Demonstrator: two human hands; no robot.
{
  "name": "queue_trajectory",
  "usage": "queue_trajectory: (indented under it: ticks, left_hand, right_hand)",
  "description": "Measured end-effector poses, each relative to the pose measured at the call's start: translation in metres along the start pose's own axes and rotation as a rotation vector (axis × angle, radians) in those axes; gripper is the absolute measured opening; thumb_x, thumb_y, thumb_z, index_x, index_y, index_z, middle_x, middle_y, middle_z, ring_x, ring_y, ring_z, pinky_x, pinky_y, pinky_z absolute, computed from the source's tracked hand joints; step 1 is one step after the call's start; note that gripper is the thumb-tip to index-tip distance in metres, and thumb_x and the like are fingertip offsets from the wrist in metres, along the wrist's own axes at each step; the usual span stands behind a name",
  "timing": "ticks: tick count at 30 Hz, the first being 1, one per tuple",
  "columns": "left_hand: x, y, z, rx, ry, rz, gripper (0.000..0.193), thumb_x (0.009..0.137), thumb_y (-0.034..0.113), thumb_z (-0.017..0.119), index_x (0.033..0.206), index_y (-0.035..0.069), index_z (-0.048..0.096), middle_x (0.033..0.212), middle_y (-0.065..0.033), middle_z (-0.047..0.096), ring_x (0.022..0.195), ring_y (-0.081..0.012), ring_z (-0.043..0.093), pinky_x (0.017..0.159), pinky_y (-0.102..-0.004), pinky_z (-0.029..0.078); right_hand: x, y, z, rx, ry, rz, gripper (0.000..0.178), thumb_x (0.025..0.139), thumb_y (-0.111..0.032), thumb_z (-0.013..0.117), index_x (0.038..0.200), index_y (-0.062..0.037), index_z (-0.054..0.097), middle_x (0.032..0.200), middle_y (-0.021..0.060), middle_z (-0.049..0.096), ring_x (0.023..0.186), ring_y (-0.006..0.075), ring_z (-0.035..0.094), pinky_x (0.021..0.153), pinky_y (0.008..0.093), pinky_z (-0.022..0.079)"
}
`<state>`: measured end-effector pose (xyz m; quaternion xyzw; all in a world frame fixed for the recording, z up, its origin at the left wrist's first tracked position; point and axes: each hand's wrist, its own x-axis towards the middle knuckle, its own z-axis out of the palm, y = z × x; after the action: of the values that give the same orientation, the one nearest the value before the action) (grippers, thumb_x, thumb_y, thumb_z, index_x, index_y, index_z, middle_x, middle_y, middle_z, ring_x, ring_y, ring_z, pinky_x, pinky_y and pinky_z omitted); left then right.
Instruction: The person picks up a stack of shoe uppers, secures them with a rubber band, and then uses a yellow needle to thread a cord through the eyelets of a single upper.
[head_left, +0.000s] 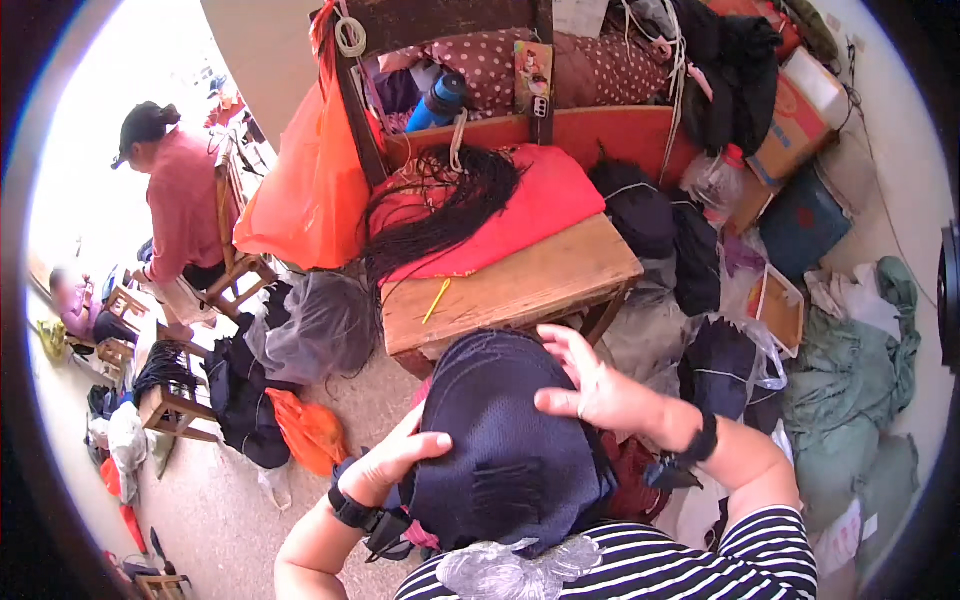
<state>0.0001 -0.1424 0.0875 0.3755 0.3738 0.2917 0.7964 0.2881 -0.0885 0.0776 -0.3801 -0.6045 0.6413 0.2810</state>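
Just before your striped top (690, 562), the dark stack (525, 425) looks pliable and light, its layers likely to slip, so support opposite edges: your left hand (398, 458) holds the left rim, your right hand (600, 388) spreads wide at the upper right.

Bare wood stretches along the near edge of the table (530, 277) to its right corner, a slim yellow tool (437, 299) interrupting the left end. Black strands (450, 218) and red cloth (552, 190) block the far side; dark stacked sheets (510, 425) between the hands (392, 465) (605, 393) crowd the front.
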Motion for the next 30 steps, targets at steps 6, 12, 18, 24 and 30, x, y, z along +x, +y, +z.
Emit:
queue_trajectory:
  ticks: [6,12,18,24,30]
  left_hand:
    - [-0.005,0.004,-0.001,-0.106,0.051,-0.039,0.100,0.077,0.041,0.076,0.152,0.002,0.023,0.148,-0.0124,0.040,0.134,-0.0210,0.041,0.111,-0.0335,0.033]
    - [-0.007,0.007,0.011,0.235,0.139,0.142,0.095,0.074,0.035,0.083,0.147,-0.001,0.033,0.145,-0.0105,0.045,0.131,-0.0190,0.044,0.110,-0.0340,0.035]
    - [0.004,-0.028,-0.007,0.153,0.314,0.140,0.062,0.079,0.020,0.081,0.130,-0.001,0.051,0.121,-0.0068,0.062,0.108,-0.0150,0.059,0.097,-0.0312,0.047]
    - [0.005,-0.031,-0.002,0.150,0.400,0.162,0.061,0.086,0.033,0.074,0.132,0.001,0.051,0.119,-0.0050,0.062,0.103,-0.0128,0.059,0.091,-0.0296,0.047]
    - [-0.003,-0.019,-0.008,0.120,0.117,0.140,0.076,0.076,0.027,0.083,0.137,0.000,0.047,0.131,-0.0075,0.056,0.118,-0.0160,0.053,0.100,-0.0319,0.043]
  right_hand:
    - [0.029,-0.016,0.013,-0.199,-0.154,-0.198,0.085,0.082,-0.023,0.080,0.146,-0.0051,0.027,0.143,0.0165,0.041,0.136,0.0234,0.037,0.113,0.0356,0.030]
    - [0.030,-0.001,0.024,-0.170,0.008,-0.226,0.080,0.082,-0.027,0.080,0.141,-0.0058,0.030,0.138,0.0172,0.046,0.131,0.0249,0.044,0.109,0.0379,0.035]
    - [0.024,0.010,0.016,0.140,0.060,0.044,0.105,0.077,-0.043,0.083,0.148,0.0013,0.020,0.143,0.0294,0.037,0.137,0.0348,0.036,0.112,0.0433,0.033]
    - [-0.030,0.009,0.013,0.299,-0.161,0.203,0.113,0.073,-0.033,0.088,0.147,0.0099,0.014,0.143,0.0206,0.041,0.132,0.0249,0.041,0.111,0.0349,0.034]
    - [-0.035,0.020,0.025,0.222,-0.006,0.077,0.083,0.071,-0.032,0.088,0.130,0.0077,0.045,0.121,0.0198,0.060,0.116,0.0263,0.056,0.101,0.0362,0.044]
